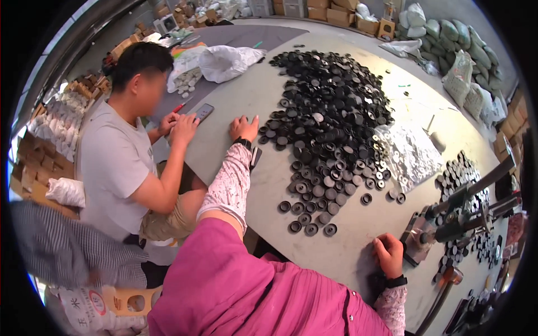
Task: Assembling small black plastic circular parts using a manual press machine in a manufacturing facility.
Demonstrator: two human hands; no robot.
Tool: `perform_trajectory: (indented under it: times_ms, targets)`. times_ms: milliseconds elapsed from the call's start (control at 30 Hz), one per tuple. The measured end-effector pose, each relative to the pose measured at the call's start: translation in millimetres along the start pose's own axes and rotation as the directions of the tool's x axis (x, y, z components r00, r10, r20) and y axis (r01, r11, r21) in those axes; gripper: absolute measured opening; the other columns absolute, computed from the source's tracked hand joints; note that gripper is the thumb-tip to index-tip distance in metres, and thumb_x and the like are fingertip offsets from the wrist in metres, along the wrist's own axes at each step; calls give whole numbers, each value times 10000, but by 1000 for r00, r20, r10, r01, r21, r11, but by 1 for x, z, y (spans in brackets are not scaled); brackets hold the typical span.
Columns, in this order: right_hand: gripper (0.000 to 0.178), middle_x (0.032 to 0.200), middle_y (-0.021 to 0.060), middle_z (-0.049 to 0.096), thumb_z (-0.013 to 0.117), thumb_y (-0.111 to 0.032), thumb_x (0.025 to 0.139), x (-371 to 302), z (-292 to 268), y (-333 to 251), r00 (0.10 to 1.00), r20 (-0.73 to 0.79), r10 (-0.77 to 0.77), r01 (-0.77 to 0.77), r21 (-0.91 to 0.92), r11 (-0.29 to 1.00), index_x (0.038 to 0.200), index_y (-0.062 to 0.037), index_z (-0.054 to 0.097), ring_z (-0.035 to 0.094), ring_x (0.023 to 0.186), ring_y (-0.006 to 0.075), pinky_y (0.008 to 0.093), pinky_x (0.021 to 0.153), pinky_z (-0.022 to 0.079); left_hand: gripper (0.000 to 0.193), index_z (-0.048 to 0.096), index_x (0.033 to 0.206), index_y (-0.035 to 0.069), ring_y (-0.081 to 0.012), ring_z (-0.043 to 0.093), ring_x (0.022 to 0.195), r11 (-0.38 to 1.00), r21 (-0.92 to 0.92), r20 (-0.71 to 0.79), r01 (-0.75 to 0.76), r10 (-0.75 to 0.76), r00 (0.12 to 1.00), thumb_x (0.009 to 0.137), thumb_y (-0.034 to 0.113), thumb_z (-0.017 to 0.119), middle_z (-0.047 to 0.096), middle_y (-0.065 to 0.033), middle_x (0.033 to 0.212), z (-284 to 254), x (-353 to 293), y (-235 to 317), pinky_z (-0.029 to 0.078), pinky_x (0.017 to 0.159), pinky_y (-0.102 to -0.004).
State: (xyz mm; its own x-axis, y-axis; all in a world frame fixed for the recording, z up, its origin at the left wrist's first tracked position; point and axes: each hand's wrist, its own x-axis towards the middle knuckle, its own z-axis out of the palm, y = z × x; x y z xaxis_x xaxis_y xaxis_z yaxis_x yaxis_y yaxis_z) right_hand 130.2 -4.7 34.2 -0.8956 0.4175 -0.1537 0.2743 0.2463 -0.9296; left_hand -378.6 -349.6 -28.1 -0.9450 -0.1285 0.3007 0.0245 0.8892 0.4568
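Observation:
My left hand (244, 128) lies on the table with its fingers spread and nothing in them. It is just left of a large heap of round black plastic caps (336, 106). A dark flat object (256, 157) lies beside my left wrist, partly covered by the sleeve. My right hand (389, 253) rests on the table at the lower right, its fingers curled in; nothing shows in it. Right beside it is the base of a metal hand press (417, 238) with long dark lever arms. Several loose caps (312, 229) sit between my two hands, nearer the heap.
A clear plastic bag (412, 157) of small rings lies right of the heap. More round pieces (462, 173) surround the press, and a hammer (448, 280) lies in front. A seated person (120, 140) at left has both hands near a phone (204, 112). A white sack (227, 63) is behind.

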Motion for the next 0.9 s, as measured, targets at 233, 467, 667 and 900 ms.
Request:
perform_trajectory:
  times_ms: [233, 467, 667, 900]
  targets:
    - [189, 1030, 93, 649, 703, -128, 834, 1, 59, -61, 812, 383, -441, 575, -389, 720, 1021, -116, 672, 697, 806, 272, 415, 681, 554, 745, 636, 1320, -7, -411, 500, 1340, 885, -440, 108, -154, 223, 969, 948, 635, 571, 580, -244, 1404, 36, -47, 104, 389, 1134, -466]
    - [202, 1100, 64, 568, 586, -179, 887, 39, 144, -63, 512, 570, -643, 854, -419, 308, 1065, -191, 682, 673, 889, 250, 413, 695, 560, 612, 597, 1354, -40, -353, 500, 1350, 512, -849, 170, -128, 495, 852, 1013, 468, 617, 546, -221, 1434, -32, -118, 169, 381, 1143, -399]
    - [232, 1089, 107, 608, 594, -81, 861, 60, 74, -36, 710, 364, -602, 685, -554, 473, 1061, -125, 705, 673, 947, 319, 423, 798, 561, 657, 604, 1327, 12, -350, 560, 1238, 701, -584, 132, -408, 579, 805, 800, 312, 856, 568, -190, 1310, -141, -214, 113, 453, 1058, -436]
    - [215, 1103, 87, 645, 678, -4, 841, 12, -5, 0, 913, 38, -407, 386, -408, 827, 1050, -47, 707, 690, 920, 264, 357, 829, 561, 760, 587, 1340, 26, -258, 628, 1001, 890, -254, 387, -378, 452, 804, 709, 286, 921, 577, -155, 1240, -172, -287, 48, 531, 852, -366]
